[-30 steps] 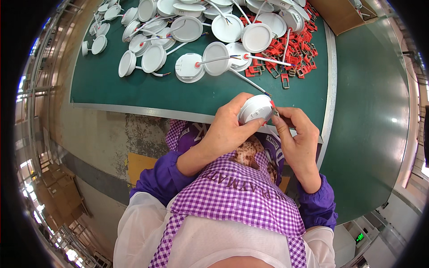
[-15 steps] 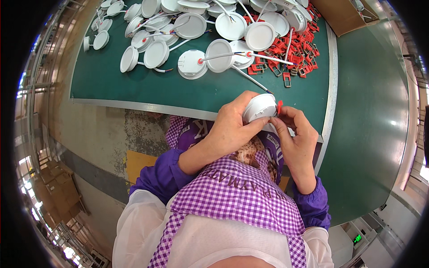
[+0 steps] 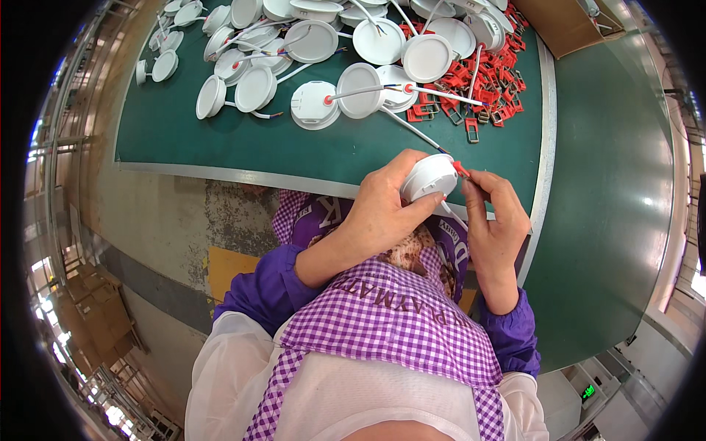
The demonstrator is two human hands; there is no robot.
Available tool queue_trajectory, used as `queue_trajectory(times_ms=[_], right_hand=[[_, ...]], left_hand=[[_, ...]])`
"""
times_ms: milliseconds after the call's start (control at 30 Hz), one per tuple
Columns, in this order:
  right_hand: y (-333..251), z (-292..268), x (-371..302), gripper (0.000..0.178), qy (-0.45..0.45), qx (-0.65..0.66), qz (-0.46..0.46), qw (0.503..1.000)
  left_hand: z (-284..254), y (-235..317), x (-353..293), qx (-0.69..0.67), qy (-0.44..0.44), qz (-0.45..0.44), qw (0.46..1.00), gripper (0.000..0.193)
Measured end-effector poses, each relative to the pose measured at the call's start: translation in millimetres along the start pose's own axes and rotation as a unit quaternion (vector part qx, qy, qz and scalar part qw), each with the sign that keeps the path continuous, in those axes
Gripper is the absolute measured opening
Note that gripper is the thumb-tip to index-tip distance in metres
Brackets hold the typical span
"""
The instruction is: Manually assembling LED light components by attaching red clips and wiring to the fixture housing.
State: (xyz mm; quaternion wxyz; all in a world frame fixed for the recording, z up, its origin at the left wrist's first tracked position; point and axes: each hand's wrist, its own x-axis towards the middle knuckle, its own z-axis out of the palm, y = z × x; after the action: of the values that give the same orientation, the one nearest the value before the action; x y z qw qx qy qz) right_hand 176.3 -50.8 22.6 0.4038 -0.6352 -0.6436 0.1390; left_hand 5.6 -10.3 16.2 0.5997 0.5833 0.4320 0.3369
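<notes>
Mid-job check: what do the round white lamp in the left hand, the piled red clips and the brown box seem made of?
Lamp: probably plastic, judging by its smooth, uniform white, moulded-looking body.
Red clips: likely plastic in the red parts; the greyish loops look like metal, though small here.
Box: apparently cardboard, with matte brown, thin flat walls.

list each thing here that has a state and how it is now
Left grip: closed around the held light
Held round white light: tilted, off the table
Its white cable: hanging down
Right grip: pinching a red clip
Red clip: at the held light's rim; whether attached, unclear
Loose red clips: heaped
Other round lights: loosely piled, some face up, some back up
Cardboard box: open, partly out of view
</notes>
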Motion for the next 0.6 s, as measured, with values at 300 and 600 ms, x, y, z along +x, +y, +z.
queue_trajectory(times_ms=[300,600], right_hand=[[-7.0,-3.2,-3.2,0.019,-0.039,0.038,0.034,0.998],[-10.9,-2.1,-2.7,0.018,-0.035,0.023,0.028,0.999]], left_hand=[[4.6,-3.1,0.1,0.064,0.038,0.071,0.995,0.035],[3.4,-4.2,-0.7,0.142,0.035,0.088,0.985,0.033]])
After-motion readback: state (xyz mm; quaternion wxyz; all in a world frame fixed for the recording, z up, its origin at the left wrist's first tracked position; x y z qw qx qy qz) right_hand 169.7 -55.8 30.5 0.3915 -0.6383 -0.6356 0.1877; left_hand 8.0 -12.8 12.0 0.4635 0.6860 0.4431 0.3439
